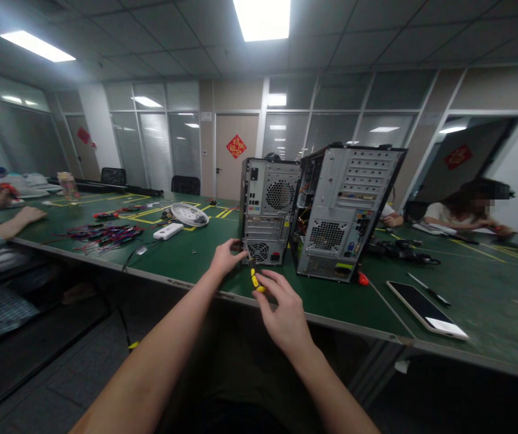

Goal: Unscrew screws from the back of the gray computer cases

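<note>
Two computer towers stand upright on the green table, backs toward me. At the lower left corner of the smaller computer tower (265, 226), my left hand (227, 258) is closed about the edge, its thumb beside the screwdriver's shaft. A yellow and black screwdriver (254, 277) points up and away at that tower's lower back panel, near the fan grille. The fingertips of my right hand (285, 306) pinch the end of its handle. Whether the tip sits in a screw is too small to tell. Just right stands the larger computer tower (331, 211), its left side uncovered.
Leftward lie bundled wires (103, 236), a white power strip (167, 231) and a white basket (190, 214). To the right are a phone (424, 307), a slim tool (428, 289), a red-handled object (363, 279) and black cables (403, 250). Other people sit at both sides.
</note>
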### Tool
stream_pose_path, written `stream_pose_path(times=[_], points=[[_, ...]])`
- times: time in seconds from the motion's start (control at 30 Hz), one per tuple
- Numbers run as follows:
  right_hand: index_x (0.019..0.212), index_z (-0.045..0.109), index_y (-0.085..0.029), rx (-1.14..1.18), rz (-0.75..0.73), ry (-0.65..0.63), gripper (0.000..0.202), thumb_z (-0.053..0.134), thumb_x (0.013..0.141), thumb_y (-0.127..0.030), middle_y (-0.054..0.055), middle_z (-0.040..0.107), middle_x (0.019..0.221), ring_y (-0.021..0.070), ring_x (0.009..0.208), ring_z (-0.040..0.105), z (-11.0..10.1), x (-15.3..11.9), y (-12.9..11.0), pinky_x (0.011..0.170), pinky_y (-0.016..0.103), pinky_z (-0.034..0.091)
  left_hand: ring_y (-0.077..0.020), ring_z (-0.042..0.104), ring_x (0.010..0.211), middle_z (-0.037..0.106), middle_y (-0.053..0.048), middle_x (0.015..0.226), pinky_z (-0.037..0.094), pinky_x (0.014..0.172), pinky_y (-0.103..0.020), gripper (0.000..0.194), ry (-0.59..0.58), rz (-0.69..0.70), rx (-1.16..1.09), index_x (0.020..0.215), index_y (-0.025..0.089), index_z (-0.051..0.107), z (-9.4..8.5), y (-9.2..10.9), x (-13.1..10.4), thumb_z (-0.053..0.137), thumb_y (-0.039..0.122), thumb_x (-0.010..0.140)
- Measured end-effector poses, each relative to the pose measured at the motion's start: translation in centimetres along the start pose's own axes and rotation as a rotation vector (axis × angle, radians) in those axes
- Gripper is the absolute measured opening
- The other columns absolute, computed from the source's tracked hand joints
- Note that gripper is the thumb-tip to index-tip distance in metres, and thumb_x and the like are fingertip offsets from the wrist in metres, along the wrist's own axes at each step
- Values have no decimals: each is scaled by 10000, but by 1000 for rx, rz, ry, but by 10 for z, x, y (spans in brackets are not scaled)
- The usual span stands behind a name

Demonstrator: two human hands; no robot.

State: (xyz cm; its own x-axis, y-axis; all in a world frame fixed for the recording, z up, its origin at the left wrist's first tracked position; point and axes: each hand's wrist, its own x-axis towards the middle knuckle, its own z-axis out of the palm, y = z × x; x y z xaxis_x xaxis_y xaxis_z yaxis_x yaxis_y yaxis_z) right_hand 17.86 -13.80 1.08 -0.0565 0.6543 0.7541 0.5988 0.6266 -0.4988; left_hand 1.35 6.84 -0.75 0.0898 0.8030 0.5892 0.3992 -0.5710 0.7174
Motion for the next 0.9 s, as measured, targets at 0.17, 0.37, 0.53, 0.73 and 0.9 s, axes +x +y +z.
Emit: stream_pose_path(times=[0.17, 0.37, 0.53, 0.73, 0.9], points=[[1172, 737, -212, 44, 3, 64, 226, 644, 967, -210, 120, 713, 1207, 240, 1057, 721, 3, 1, 0, 925, 378, 639, -232, 772, 998, 803, -89, 1091, 613, 934, -375, 376, -7, -14, 8, 1099, 190, 707, 0, 1, -1, 846, 345, 787], [1155, 735, -220, 56, -10, 109, 210, 661, 958, -207, 112, 720, 1179, 230, 1009, 732, 3, 0, -2, 863, 351, 650, -236, 771, 1008, 799, -102, 1113, 608, 939, -376, 408, -6, -22, 14, 1124, 184, 704, 0, 1, 0, 850, 361, 787], [1173, 768, -229, -34, -67, 91, 264, 611, 977, -146, 110, 712, 1236, 229, 1119, 712, 2, -1, -2, 1007, 377, 597, -231, 770, 1012, 801, -95, 1109, 604, 945, -369, 400, -9, -24, 9, 1118, 187, 703, 0, 1, -1, 857, 338, 781], [1269, 745, -261, -68, -131, 54, 365, 531, 1009, -122, 110, 698, 1296, 242, 1201, 666, -1, -1, -2, 1042, 425, 578, -227, 770, 1017, 797, -98, 1126, 604, 948, -365, 396, -16, -19, -5, 1119, 183, 696, 0, 1, -1, 852, 323, 783], [1244, 725, -233, -16, -62, 71, 297, 618, 974, -167, 110, 717, 1194, 236, 1071, 719, 1, -1, -3, 963, 388, 623, -236, 768, 1022, 798, -100, 1117, 599, 960, -383, 408, -10, -22, 8, 1116, 188, 697, 0, -1, 0, 858, 347, 777]])
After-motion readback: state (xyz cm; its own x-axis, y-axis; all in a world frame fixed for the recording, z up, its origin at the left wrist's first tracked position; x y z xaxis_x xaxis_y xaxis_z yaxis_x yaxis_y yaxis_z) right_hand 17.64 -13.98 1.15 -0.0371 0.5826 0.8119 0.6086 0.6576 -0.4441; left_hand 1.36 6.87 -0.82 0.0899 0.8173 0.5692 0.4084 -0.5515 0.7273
